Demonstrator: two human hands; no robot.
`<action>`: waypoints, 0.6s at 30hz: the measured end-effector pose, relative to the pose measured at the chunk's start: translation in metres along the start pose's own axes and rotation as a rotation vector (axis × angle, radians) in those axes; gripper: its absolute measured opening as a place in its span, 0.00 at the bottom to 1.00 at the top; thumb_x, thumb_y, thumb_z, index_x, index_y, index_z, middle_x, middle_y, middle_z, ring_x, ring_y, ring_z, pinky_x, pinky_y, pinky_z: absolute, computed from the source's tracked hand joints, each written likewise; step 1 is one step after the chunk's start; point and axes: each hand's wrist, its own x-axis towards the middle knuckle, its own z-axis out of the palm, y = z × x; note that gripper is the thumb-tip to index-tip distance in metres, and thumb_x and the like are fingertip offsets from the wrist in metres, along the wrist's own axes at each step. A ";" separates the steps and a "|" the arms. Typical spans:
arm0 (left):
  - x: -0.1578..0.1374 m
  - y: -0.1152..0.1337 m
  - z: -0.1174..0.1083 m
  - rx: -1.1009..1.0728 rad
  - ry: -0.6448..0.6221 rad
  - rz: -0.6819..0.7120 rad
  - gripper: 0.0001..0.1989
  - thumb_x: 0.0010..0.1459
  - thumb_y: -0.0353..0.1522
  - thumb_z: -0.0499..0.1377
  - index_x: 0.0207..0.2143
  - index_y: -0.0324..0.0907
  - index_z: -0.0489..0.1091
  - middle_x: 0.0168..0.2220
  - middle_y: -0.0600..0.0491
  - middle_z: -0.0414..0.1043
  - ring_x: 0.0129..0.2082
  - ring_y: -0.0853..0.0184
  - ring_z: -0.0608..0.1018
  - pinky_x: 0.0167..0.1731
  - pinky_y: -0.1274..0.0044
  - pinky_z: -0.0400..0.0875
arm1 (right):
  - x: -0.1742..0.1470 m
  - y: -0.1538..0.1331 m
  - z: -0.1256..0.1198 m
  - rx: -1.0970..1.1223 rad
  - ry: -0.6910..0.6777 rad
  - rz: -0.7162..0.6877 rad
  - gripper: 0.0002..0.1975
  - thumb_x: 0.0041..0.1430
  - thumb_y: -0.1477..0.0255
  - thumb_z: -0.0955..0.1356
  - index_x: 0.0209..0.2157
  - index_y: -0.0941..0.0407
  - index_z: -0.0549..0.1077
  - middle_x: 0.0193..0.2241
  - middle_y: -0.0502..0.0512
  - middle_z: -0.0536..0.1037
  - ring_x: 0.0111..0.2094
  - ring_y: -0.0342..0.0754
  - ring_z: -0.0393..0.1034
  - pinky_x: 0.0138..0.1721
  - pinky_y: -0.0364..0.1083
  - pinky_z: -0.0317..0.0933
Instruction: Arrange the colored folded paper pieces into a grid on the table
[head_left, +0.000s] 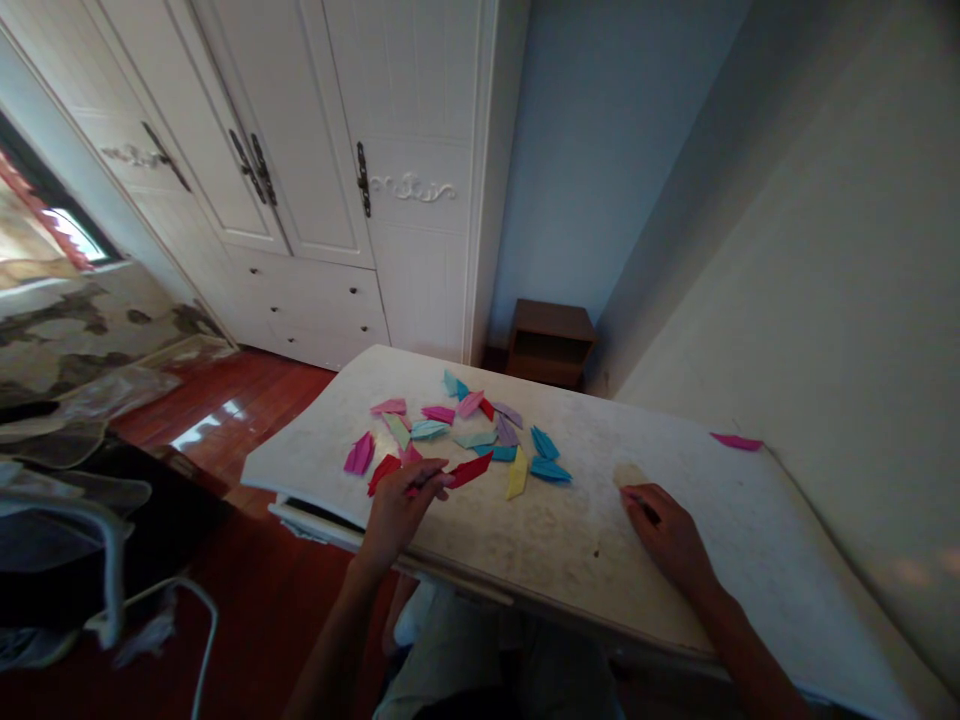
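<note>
My left hand [409,495] is closed in a pinch on a red folded paper piece [472,468], held just over the table's near side. Another red folded paper [383,472] shows behind that hand, partly hidden. To the right, my right hand [664,525] rests low over the tabletop with its fingers curled together. A small pale beige piece [627,474] sits at its fingertips, too blurred to name. Several folded papers lie spread between and beyond the hands, among them a yellow one [517,473], a blue one [550,470] and a magenta one [360,454].
The white table [555,540] has a magenta folded paper [736,441] near the wall on its right. Beyond stand a white wardrobe [420,250] and a brown nightstand [553,318]. A white metal frame [112,570] is on the left.
</note>
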 end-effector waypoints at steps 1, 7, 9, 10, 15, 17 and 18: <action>0.001 0.002 0.001 -0.030 0.003 -0.012 0.13 0.54 0.37 0.61 0.37 0.37 0.74 0.24 0.52 0.76 0.22 0.68 0.77 0.25 0.78 0.72 | 0.000 0.000 0.000 0.014 0.000 0.002 0.15 0.62 0.60 0.61 0.37 0.54 0.74 0.39 0.58 0.76 0.40 0.51 0.71 0.43 0.50 0.65; 0.020 0.022 0.019 -0.129 -0.006 -0.011 0.12 0.53 0.37 0.62 0.34 0.37 0.74 0.21 0.53 0.74 0.21 0.71 0.75 0.23 0.80 0.69 | -0.002 -0.006 -0.005 0.111 -0.004 0.021 0.15 0.61 0.61 0.61 0.37 0.55 0.74 0.37 0.58 0.76 0.39 0.50 0.71 0.42 0.49 0.65; 0.031 0.034 0.033 -0.184 -0.034 -0.001 0.12 0.53 0.37 0.62 0.34 0.36 0.74 0.21 0.53 0.73 0.20 0.71 0.74 0.22 0.80 0.68 | -0.004 -0.006 -0.005 0.147 -0.010 0.030 0.14 0.62 0.63 0.61 0.36 0.55 0.75 0.37 0.57 0.76 0.39 0.50 0.71 0.41 0.49 0.65; 0.038 0.040 0.041 -0.225 -0.057 0.008 0.12 0.53 0.37 0.62 0.34 0.36 0.74 0.22 0.53 0.74 0.21 0.71 0.74 0.22 0.80 0.68 | -0.005 -0.006 -0.006 0.164 -0.012 0.032 0.14 0.62 0.63 0.61 0.36 0.55 0.75 0.37 0.57 0.76 0.39 0.50 0.71 0.42 0.49 0.65; 0.071 0.074 0.099 -0.410 -0.243 0.027 0.13 0.52 0.36 0.63 0.35 0.35 0.72 0.26 0.51 0.76 0.24 0.69 0.76 0.26 0.78 0.72 | -0.009 -0.006 -0.009 0.205 -0.028 0.009 0.11 0.61 0.68 0.62 0.37 0.55 0.74 0.36 0.56 0.75 0.39 0.49 0.69 0.43 0.49 0.64; 0.083 0.085 0.130 -0.450 -0.332 0.008 0.14 0.52 0.36 0.63 0.36 0.35 0.72 0.27 0.50 0.77 0.26 0.68 0.77 0.29 0.76 0.73 | -0.011 -0.006 -0.011 0.210 -0.036 -0.002 0.11 0.61 0.69 0.62 0.37 0.55 0.75 0.35 0.56 0.75 0.39 0.49 0.69 0.43 0.49 0.63; 0.089 0.089 0.146 -0.473 -0.381 -0.006 0.14 0.51 0.36 0.64 0.37 0.35 0.72 0.28 0.50 0.77 0.28 0.67 0.78 0.30 0.76 0.74 | -0.012 -0.006 -0.012 0.219 -0.038 -0.008 0.10 0.61 0.69 0.62 0.37 0.55 0.75 0.35 0.56 0.75 0.39 0.49 0.68 0.43 0.49 0.63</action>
